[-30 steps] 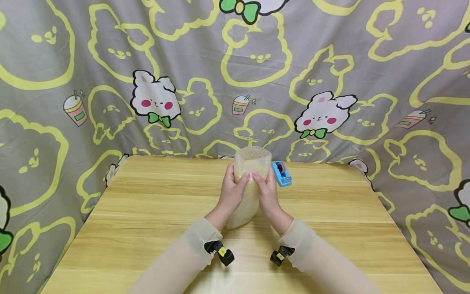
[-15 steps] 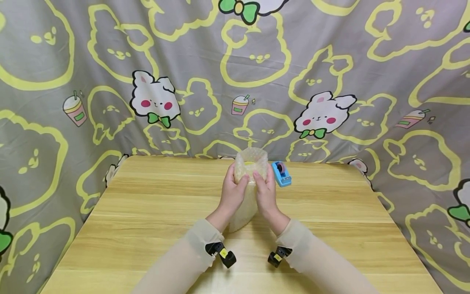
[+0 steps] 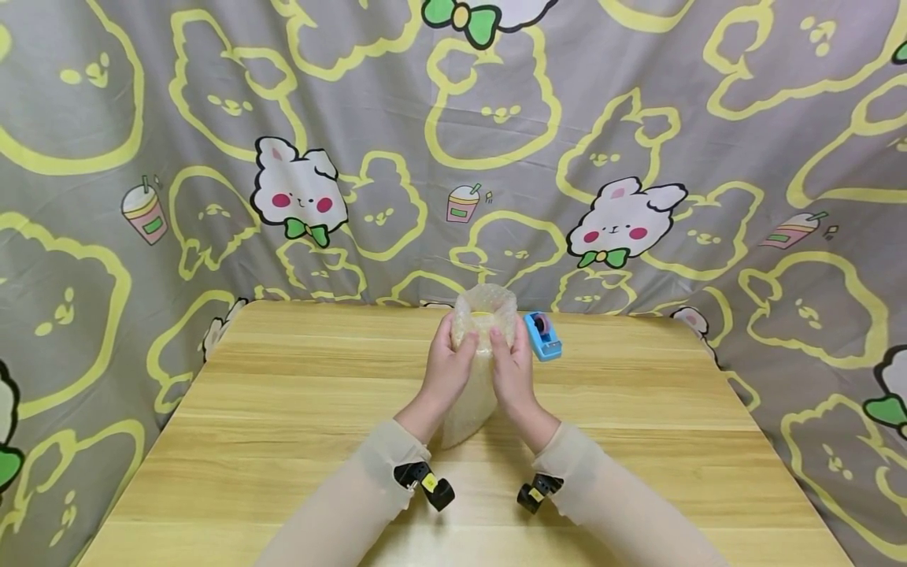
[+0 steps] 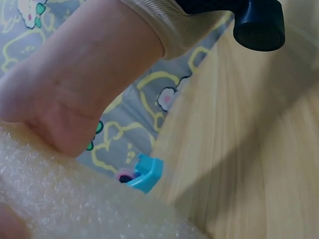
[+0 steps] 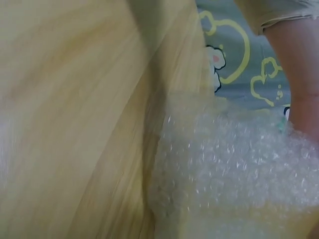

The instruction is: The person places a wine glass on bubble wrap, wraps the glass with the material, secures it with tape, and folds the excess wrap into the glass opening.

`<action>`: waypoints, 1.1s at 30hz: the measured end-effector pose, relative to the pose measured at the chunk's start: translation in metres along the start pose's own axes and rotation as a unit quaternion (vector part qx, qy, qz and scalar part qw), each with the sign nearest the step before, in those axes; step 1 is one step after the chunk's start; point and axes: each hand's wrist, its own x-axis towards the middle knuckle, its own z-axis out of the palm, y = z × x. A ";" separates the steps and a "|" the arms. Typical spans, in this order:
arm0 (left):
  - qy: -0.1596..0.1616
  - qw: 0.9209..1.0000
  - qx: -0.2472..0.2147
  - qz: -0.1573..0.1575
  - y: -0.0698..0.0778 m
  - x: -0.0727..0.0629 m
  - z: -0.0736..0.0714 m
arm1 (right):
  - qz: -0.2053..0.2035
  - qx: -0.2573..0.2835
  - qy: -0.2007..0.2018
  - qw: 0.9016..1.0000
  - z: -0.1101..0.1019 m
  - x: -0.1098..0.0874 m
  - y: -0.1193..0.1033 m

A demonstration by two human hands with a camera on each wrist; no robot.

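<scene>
A tube of clear bubble wrap (image 3: 473, 405) is tilted above the middle of the table, its far end flared open. A yellow edge shows inside that opening; the rest of what is wrapped is hidden. My left hand (image 3: 448, 366) grips the roll's left side and my right hand (image 3: 514, 368) its right side, both thumbs on the near face and close together. In the left wrist view the bubbled sheet (image 4: 84, 199) fills the lower left. The right wrist view shows the wrap's loose end (image 5: 224, 164) standing out past the hands.
Just right of the hands, a blue tape dispenser (image 3: 544, 337) with a small roll of tape stands near the table's back edge. The wooden table (image 3: 283, 441) ends at a grey patterned curtain (image 3: 390, 94) behind and on both sides.
The roll has tipped a little and its open end has narrowed between the hands, baring a yellow edge inside. My right hand has shifted slightly left. The dispenser stays put.
</scene>
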 end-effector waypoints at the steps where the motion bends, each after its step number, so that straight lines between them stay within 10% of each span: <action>1: -0.004 1.000 -0.001 0.003 0.004 -0.001 -0.001 | -0.003 -0.003 -0.002 1.000 -0.001 0.000 0.000; 15: -0.019 1.000 -0.003 0.011 -0.035 0.014 -0.003 | -0.030 -0.064 -0.051 0.996 -0.009 0.011 -0.010; 33: -0.061 0.998 -0.006 0.024 -0.016 0.006 -0.006 | -0.172 -0.159 0.024 0.972 0.000 0.003 -0.015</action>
